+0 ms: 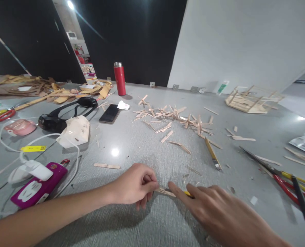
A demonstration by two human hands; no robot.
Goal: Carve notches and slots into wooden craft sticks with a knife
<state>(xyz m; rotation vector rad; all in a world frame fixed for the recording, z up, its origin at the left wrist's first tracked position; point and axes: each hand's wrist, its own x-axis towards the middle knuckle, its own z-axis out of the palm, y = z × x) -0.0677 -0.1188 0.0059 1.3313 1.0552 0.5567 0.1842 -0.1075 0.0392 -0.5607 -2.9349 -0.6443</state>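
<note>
My left hand pinches one end of a flat wooden craft stick between thumb and fingers, just above the grey table. A small dark outline shows on the stick near the fingertips. At the stick's other end, my right hand has its index finger stretched along it. Beneath that hand's curled fingers a slim yellow tool peeks out; most of it is hidden, so its kind is unclear. Another craft stick lies left of my left hand. Beyond my right hand rests a yellow utility knife.
A pile of craft sticks spreads across the middle. Scissors lie at right, a stick frame behind. At left are a purple power bank with cables, headphones, a phone and a red bottle.
</note>
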